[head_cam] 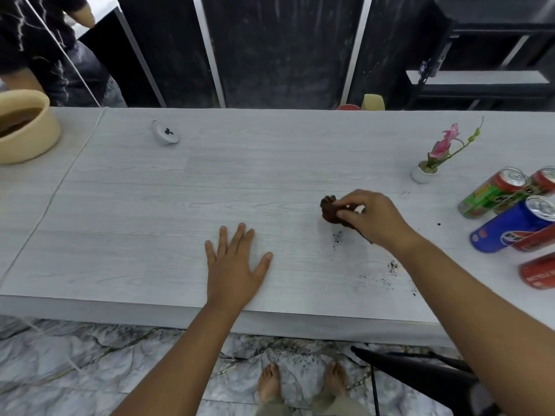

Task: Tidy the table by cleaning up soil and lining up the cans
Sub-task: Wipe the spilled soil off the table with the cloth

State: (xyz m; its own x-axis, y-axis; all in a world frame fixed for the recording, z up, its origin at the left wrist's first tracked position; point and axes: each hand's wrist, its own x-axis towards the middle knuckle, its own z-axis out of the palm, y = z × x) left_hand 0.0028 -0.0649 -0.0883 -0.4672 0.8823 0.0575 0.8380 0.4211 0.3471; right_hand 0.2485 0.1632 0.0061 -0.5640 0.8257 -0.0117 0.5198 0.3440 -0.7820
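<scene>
My right hand (371, 219) is closed on a dark brown cloth (329, 211) that rests on the grey table (180, 187), right of centre. Specks of soil (337, 237) lie just below the cloth, and more soil (392, 266) is scattered nearer the front edge. My left hand (234, 259) lies flat on the table with its fingers spread, holding nothing. At the far right several cans lie on their sides: a green and red can (492, 192), a blue can (513, 225) and a red can (537, 273).
A small white pot with a pink flower (424, 172) stands behind the cans. A beige bowl (27, 127) sits at the far left, and a small grey device (164, 133) lies at the back. Another person (45, 46) stands beyond the table. A black chair (420, 370) is by my right arm.
</scene>
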